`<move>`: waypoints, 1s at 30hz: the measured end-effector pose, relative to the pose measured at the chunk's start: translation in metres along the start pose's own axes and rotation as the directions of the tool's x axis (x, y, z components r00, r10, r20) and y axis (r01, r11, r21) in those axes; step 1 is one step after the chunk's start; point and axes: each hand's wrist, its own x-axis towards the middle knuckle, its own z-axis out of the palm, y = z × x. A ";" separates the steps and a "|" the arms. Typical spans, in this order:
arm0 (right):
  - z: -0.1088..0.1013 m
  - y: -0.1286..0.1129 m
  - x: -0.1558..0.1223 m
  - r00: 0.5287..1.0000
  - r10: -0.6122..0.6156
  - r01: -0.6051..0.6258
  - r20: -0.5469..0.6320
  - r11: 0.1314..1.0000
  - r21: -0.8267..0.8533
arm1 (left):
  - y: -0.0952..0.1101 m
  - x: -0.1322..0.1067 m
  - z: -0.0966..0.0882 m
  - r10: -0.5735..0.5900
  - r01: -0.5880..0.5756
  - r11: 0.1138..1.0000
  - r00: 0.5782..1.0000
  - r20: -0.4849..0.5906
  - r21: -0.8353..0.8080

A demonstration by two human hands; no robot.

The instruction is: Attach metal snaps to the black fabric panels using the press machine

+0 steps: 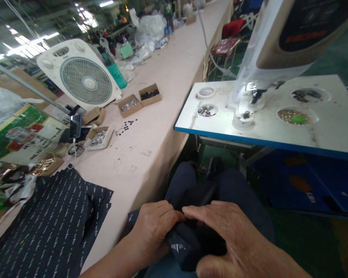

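Head view shows the left hand (153,227) and right hand (229,235) low in the lap, just off the near edge of the pink surface (162,116), both pinched closed on a dark printed fabric piece (185,247), seemingly squaring it up, which calls for an even, steady grip.

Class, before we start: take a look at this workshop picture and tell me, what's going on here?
A seated person holds a dark fabric piece with white lettering over their lap. The left hand has a grip on its edge and the right hand lies over it. On the long pink table to the left are a stack of printed dark fabric, open boxes of small metal fasteners and a box fan. Ahead, a press machine stands on a white worktop.
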 end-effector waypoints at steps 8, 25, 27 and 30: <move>0.007 -0.014 -0.002 0.995 0.025 -0.013 0.097 0.992 -0.125 | -0.003 0.002 0.007 -0.116 0.115 0.991 0.993 -0.014 -0.064; 0.022 0.008 0.022 0.908 0.364 -0.405 0.208 0.889 0.212 | -0.002 0.020 -0.004 -0.507 0.677 0.620 0.731 0.456 -0.397; 0.017 0.009 0.028 0.890 0.374 -0.445 0.263 0.840 0.311 | -0.006 0.022 -0.005 -0.482 0.711 0.555 0.699 0.529 -0.433; 0.014 0.012 0.033 0.859 0.375 -0.497 0.349 0.775 0.390 | -0.012 0.024 -0.008 -0.434 0.748 0.482 0.656 0.618 -0.456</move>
